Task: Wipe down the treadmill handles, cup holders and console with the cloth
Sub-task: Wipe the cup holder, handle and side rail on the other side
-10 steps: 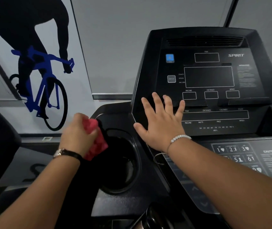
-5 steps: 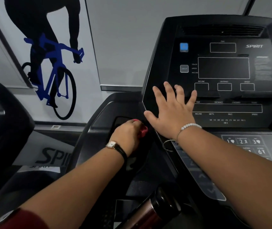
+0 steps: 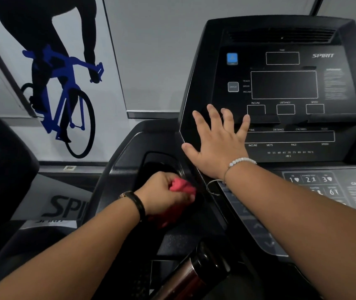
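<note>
My left hand [image 3: 164, 193] is closed around a bunched red cloth [image 3: 182, 187] and presses it into the left cup holder [image 3: 157, 163] of the black treadmill. Part of the cloth hangs below my wrist. My right hand [image 3: 218, 146] lies flat with its fingers spread on the lower left of the console [image 3: 281, 83], holding nothing. The console's displays are dark. A grey keypad panel [image 3: 324, 185] sits under my right forearm.
A dark metal bottle [image 3: 190, 276] stands low in the middle, just in front of the cup holder. Another black machine [image 3: 1, 161] stands at the left. The wall behind carries a cyclist mural [image 3: 60, 87].
My left hand has carried the cloth from above the cup holder's left rim down into the holder and rubbed toward its right side. My right hand has stayed planted on the console.
</note>
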Available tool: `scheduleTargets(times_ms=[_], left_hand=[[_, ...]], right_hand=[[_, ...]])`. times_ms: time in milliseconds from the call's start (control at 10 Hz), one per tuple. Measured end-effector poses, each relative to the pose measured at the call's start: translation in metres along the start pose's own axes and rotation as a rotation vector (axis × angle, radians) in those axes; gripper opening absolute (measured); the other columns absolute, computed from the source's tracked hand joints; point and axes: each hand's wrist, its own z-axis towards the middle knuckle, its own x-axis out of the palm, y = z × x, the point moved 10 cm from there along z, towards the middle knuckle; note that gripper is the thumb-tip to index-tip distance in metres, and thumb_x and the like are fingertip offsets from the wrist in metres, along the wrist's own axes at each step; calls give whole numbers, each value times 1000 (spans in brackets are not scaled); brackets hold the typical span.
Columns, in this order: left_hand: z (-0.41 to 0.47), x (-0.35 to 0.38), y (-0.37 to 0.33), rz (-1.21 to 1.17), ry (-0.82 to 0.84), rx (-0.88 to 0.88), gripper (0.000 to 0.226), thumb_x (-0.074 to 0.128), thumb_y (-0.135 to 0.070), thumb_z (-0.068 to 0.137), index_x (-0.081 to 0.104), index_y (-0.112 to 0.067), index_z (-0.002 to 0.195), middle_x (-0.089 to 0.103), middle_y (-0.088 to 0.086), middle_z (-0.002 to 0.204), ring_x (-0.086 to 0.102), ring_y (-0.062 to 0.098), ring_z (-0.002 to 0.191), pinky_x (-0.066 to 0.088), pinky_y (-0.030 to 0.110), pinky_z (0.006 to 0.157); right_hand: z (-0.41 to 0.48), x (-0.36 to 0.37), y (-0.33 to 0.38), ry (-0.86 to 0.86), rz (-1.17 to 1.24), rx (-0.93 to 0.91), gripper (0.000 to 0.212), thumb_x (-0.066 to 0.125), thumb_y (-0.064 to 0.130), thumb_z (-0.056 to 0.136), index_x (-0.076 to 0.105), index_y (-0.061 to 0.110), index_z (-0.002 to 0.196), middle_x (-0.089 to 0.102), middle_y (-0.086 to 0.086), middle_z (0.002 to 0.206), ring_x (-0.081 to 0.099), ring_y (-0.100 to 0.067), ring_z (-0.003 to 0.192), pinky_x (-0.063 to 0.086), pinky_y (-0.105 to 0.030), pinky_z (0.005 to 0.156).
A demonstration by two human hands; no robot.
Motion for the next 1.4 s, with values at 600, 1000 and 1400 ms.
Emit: scheduleTargets(times_ms=[600,1000,1400], left_hand=[[8,-14,25,384,-76,-42,10,63,-12,83,62,-18,75,64,1,71,60,16,68,49,27,67],[0,-5,14,348,22,113,30,66,-4,79,67,-31,91,72,0,89,69,16,81,57,30,76],[13,-24,-12,474,-278,62,5,63,-14,81,65,-18,83,66,1,75,63,18,72,51,27,65]], right_hand=[[-1,-1,0,-12,-15,6,76,31,65,85,13,30,149,9,-4,157,5,-32,143,-6,-66,108],[-1,-1,1,-14,-21,5,75,32,65,85,13,29,149,9,-4,157,6,-32,142,-5,-66,108],[-1,-2,1,-15,-17,4,76,33,64,85,13,29,149,10,-5,157,6,-33,142,-4,-66,108]])
